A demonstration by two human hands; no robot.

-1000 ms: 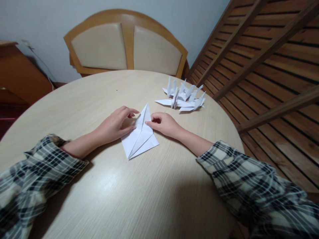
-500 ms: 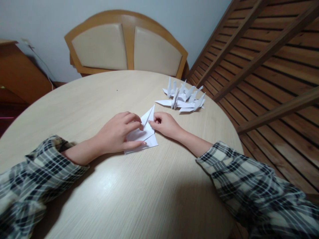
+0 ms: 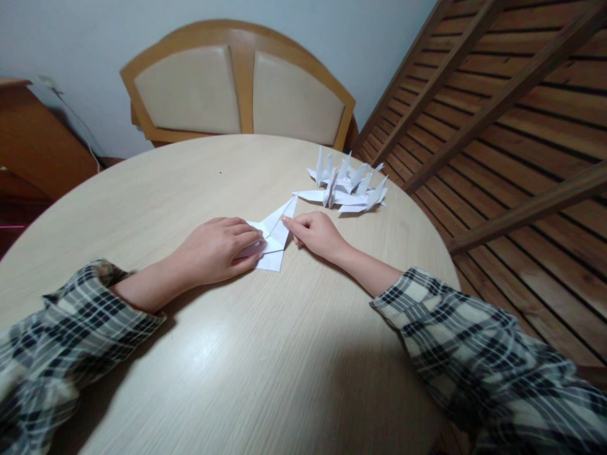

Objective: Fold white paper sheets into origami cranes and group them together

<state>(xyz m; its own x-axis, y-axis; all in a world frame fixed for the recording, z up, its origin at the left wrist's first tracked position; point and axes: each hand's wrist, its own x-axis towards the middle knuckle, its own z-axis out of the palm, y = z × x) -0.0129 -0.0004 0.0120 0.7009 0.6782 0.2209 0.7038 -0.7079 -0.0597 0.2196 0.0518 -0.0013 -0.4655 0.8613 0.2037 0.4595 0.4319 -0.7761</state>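
Note:
A partly folded sheet of white paper (image 3: pixel 276 235) lies on the round light-wood table (image 3: pixel 246 354), near its middle. My left hand (image 3: pixel 215 248) lies flat across the paper's left part, fingers stretched out and pressing it down. My right hand (image 3: pixel 317 232) is curled, its fingertips pinching the paper's pointed upper right flap. Much of the sheet is hidden under my left palm. Both sleeves are plaid.
A cluster of several finished white paper cranes (image 3: pixel 347 185) sits on the table beyond my right hand. A wooden chair with padded back (image 3: pixel 237 88) stands at the far side. Slatted wooden stairs (image 3: pixel 512 114) rise on the right; a brown cabinet (image 3: pixel 33 136) is at left.
The paper has been folded down into a smaller, flatter shape. My left hand slid over it and now presses flat; my right hand stayed at the upper tip.

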